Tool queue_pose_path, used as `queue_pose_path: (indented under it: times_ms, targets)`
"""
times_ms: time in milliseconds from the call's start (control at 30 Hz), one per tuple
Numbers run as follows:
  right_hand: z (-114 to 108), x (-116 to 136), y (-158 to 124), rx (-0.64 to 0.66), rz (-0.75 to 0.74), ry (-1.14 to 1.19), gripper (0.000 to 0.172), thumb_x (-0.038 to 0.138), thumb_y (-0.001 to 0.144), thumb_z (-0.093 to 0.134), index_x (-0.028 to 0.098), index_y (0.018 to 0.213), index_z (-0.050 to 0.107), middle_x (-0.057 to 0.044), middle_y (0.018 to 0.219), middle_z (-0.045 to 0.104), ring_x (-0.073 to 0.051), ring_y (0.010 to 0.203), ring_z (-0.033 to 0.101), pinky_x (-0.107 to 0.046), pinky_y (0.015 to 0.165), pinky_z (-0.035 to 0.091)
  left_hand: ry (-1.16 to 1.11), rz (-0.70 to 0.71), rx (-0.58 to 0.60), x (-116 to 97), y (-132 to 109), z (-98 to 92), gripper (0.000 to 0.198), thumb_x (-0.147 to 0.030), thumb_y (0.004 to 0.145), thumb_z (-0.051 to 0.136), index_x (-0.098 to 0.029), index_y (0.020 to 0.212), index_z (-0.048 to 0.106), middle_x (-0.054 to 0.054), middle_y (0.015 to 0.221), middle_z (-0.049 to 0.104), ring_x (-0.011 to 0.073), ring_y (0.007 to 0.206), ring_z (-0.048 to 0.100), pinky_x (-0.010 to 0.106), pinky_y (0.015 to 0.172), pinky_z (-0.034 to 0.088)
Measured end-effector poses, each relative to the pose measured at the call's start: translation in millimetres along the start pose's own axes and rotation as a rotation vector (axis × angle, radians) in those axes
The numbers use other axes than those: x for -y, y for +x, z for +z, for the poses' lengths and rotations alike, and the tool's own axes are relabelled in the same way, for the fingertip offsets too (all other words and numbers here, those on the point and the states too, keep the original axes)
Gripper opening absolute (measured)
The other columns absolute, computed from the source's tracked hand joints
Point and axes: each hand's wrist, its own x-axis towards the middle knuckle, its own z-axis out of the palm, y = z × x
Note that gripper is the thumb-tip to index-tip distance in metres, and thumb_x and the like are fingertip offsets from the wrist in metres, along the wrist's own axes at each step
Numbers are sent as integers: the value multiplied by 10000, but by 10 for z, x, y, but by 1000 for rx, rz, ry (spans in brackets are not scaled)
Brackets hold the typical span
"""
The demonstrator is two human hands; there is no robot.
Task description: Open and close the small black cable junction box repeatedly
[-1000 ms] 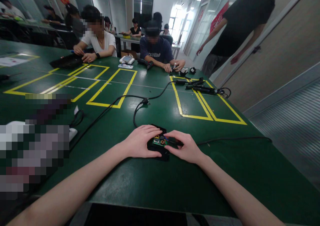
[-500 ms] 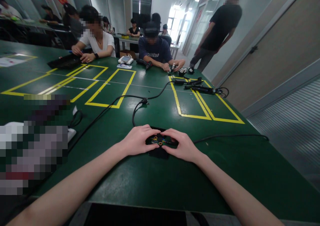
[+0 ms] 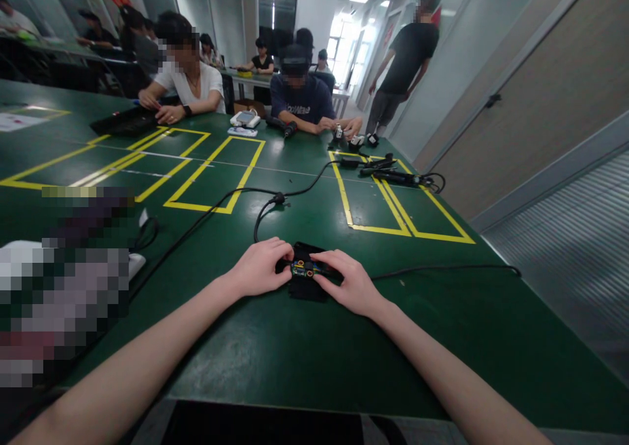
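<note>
A small green circuit board with two orange-yellow rings and coloured wires lies over a flat black case part on the green table. At the board's left end, the thumb and fingers of my left hand close on its edge, where a black cable comes in. My right hand pinches the right side, its index finger at the board's upper edge and thumb at the lower edge. Black cable runs off to the right from beneath that hand. Fingertips partly hide both cable ends.
A plug on a black cord lies ahead of my hands. Yellow tape rectangles mark the table. Dark tools with cables lie at the far right. Two people sit opposite, by a black tray and a drill; another person stands behind.
My left hand has shifted left, off the board's middle, so more of the board and the case beneath shows. My right hand stays at the right side. The standing person has moved farther away.
</note>
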Motion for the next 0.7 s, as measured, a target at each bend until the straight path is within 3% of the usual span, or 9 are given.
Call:
queue_pose_path:
  times_ms: [100, 200, 333, 467, 700]
  targets:
    - [-57, 2, 3, -5, 31, 33, 286, 232, 976, 592, 237, 1258, 642, -93, 1190, 700, -192, 866, 680, -354, 787, 584, 4, -17, 26, -22, -1, -22, 44, -180, 819, 622, -204, 854, 608, 1, 835, 685, 170, 753, 650, 259, 679, 471]
    - [-155, -17, 6, 15, 19, -36, 143, 195, 938, 601, 217, 1070, 654, -80, 1044, 694, -211, 865, 648, -359, 763, 547, 27, -28, 50, -27, -8, -44, 48, -217, 847, 614, -209, 886, 639, -16, 801, 702, 155, 681, 649, 246, 637, 443]
    - [-243, -52, 8, 101, -32, -103, 43, 191, 926, 625, 213, 890, 633, -60, 863, 693, -236, 856, 608, -388, 769, 507, 20, -36, 59, -15, -15, -73, 278, -279, 883, 600, -216, 1143, 671, -8, 846, 741, 164, 669, 681, 257, 658, 476]
    - [-246, -59, 2, 118, -25, -128, 64, 195, 959, 616, 209, 908, 652, -59, 842, 694, -225, 828, 603, -370, 742, 494, 9, -3, 95, -9, -21, -85, 425, -384, 876, 635, -208, 1262, 661, 36, 1025, 775, 216, 835, 744, 300, 755, 543]
    - [-232, -77, 1, 68, -12, -162, 68, 183, 973, 610, 213, 928, 652, -49, 842, 690, -217, 818, 614, -348, 725, 495, 43, 0, 117, -5, -12, -72, 334, -371, 895, 620, -201, 1171, 700, 48, 1086, 776, 223, 864, 756, 306, 755, 556]
